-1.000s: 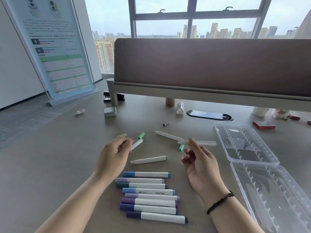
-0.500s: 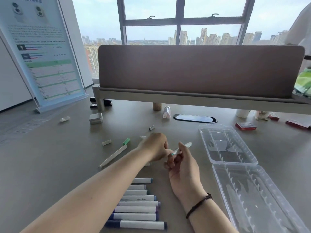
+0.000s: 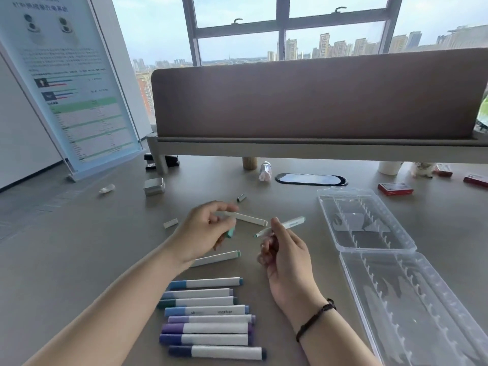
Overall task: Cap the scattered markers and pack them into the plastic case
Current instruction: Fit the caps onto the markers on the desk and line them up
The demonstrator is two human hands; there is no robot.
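Markers (image 3: 208, 317) lie in a row at lower centre, one reading "marker". Our right hand (image 3: 284, 256) pinches an uncapped teal marker (image 3: 281, 226); our left hand (image 3: 204, 232) curls around a teal cap (image 3: 230, 233). Right of frame, the plastic case (image 3: 390, 262) lies open.

An office high in a city building is showing here. A grey desk (image 3: 66, 260) is running under a brown fabric divider screen (image 3: 317, 101), a cable port (image 3: 311, 179) sitting at its far side. Beyond, a big window (image 3: 285, 27) is looking onto tower blocks, and a printed information stand (image 3: 68, 83) is leaning far left.
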